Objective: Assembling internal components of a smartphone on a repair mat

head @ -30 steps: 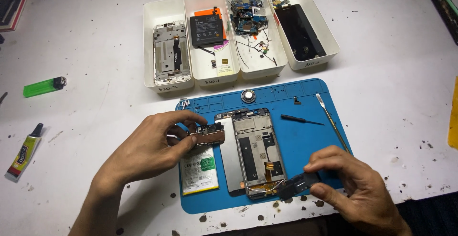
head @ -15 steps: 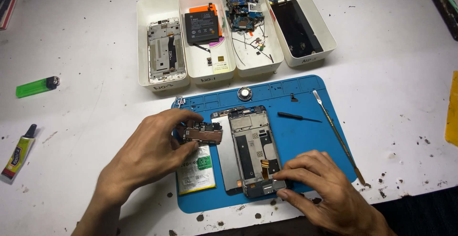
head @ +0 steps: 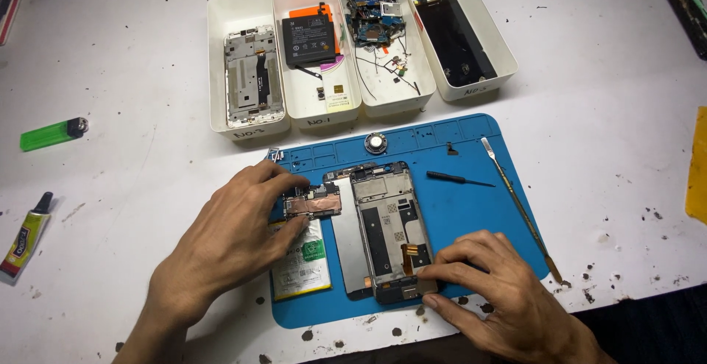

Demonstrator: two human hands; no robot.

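A dismantled phone frame (head: pixel 387 224) lies face down on a blue work mat (head: pixel 471 217). My left hand (head: pixel 236 239) pinches a small circuit board with a copper shield (head: pixel 313 203) just left of the frame's top, above a white phone battery (head: pixel 302 264). My right hand (head: pixel 501 290) rests on the mat's near edge, fingertips pressing the frame's lower right corner by an orange flex cable (head: pixel 407 255). Whether it holds a tool is hidden.
Four white trays (head: pixel 353 92) at the back hold a frame, a black battery, loose boards and a dark screen. A small screwdriver (head: pixel 458 180), a metal spudger (head: pixel 521 206) and a round speaker (head: pixel 375 143) lie on the mat. A green lighter (head: pixel 53 134) and a glue tube (head: pixel 23 237) lie at the left.
My right hand has moved left from the mat's lower right onto the frame's bottom corner. My left hand keeps hold of the circuit board in nearly the same place.
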